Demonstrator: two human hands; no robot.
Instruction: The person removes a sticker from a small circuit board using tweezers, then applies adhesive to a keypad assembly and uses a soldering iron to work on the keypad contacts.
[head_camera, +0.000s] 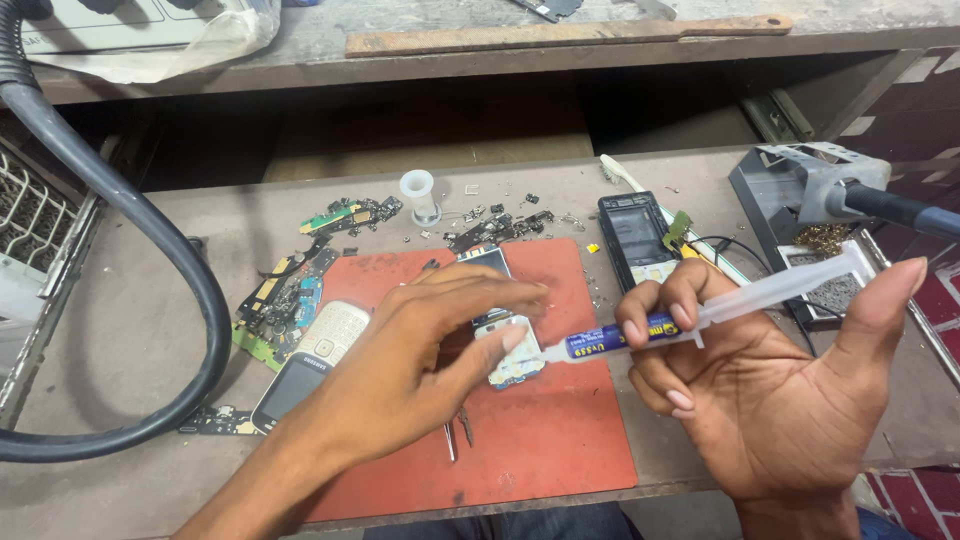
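A small opened phone, its circuit board exposed, is held on the red work mat near the mat's centre. It is pinched by the left hand, whose fingertips are closed on the phone's upper part.

A translucent syringe with a blue label band is gripped in the right hand. The barrel is clasped between the curled fingers, and the thumb is set against the plunger end at the upper right. The syringe is tilted, its nozzle lowered to the left and brought just beside the phone, close to the left fingertips; whether the nozzle touches the board cannot be told.

Below the left hand, a pair of metal tweezers is seen lying on the mat, partly covered by the hand. To the left, a white keypad phone is laid across the mat's edge. Further left, a scatter of small circuit boards and flex parts is spread on the grey bench. Behind the mat, 1 white solder spool stands upright, with more loose parts just beside it. A black phone frame is laid to the right of these. At the far right, a grey soldering iron stand holds an iron. A thick black hose curves along the bench's left side.
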